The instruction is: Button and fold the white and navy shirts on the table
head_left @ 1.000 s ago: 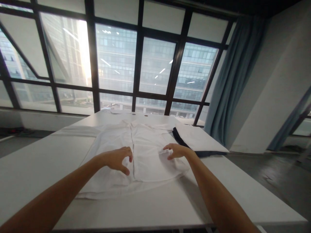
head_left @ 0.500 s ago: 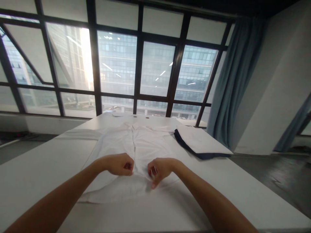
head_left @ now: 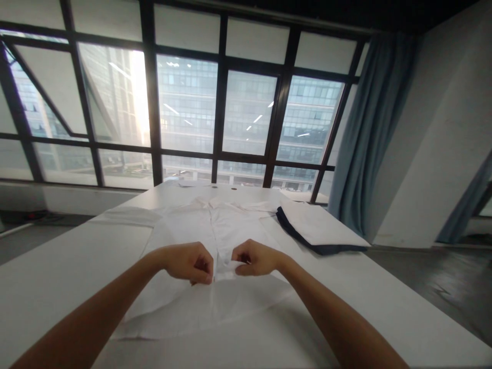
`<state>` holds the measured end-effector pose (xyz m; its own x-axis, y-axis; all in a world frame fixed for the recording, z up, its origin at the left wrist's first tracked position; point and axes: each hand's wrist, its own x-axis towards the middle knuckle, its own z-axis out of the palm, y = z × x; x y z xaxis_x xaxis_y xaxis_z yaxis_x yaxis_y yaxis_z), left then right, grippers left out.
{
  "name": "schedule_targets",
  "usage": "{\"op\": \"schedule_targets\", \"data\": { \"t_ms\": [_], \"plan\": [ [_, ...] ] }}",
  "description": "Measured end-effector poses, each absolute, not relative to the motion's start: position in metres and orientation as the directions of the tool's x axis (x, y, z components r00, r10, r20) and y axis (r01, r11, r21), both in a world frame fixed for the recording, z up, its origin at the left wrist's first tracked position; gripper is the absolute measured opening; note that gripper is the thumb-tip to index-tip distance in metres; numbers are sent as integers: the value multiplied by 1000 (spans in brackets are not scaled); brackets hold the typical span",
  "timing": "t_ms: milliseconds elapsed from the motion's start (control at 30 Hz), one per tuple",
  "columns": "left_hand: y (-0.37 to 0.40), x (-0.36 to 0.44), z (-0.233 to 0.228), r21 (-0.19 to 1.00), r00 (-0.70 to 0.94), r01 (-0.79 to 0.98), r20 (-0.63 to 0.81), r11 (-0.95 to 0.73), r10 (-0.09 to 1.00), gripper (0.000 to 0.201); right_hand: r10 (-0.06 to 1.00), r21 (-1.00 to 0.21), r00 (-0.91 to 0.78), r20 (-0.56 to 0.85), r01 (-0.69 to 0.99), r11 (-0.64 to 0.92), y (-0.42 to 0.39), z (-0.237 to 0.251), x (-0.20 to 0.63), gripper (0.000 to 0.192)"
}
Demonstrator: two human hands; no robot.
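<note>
Both my bare forearms [head_left: 102, 305] slant inward, and there's my left hand [head_left: 189, 262], curled, thumb [head_left: 201, 277] beneath bent fingers [head_left: 207, 259]; my right hand [head_left: 258, 258] faces it, curled too, thumb low, the pair near but not touching!

Your white table [head_left: 77, 256] | on it before you: white shirt [head_left: 223, 233], one sleeve [head_left: 130, 216] stretched left | right side: folded white cloth [head_left: 319, 223] over dark cloth [head_left: 330, 249] | far end: thin pale sheet [head_left: 189, 183]

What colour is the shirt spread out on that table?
The shirt is white, with no pattern visible; the head view shows it best.
</note>
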<state>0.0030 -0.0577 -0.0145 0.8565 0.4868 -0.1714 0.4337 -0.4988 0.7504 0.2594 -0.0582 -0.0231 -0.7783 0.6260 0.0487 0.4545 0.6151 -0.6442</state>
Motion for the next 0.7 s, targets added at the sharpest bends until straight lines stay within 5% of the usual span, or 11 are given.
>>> {"op": "schedule_targets", "data": {
  "t_ms": [100,167,333,467,567,700],
  "plan": [
    [-50,-1,-25,770,869,479,-350,-421,349,38,465,-713,-835,-295,517,474,-58,-27,258,32],
    [-35,-11,-30,732,849,515,-362,-447,385,46,434,-705,-807,-401,574,417,-55,-31,256,39],
    [7,-34,-42,365,718,660,-48,-657,695,50,789,-489,-614,-15,693,530,-31,-45,247,38],
    [16,-41,-68,152,632,764,17,-627,775,71,817,-248,-535,216,779,576,-8,-62,238,66],
    [8,-48,-86,170,675,733,-70,-658,734,77,805,-159,-589,68,790,592,6,-69,237,101],
    [-1,-52,-88,183,716,698,-138,-692,685,85,756,-197,-605,-250,796,573,21,-59,237,120]
  ]
}}
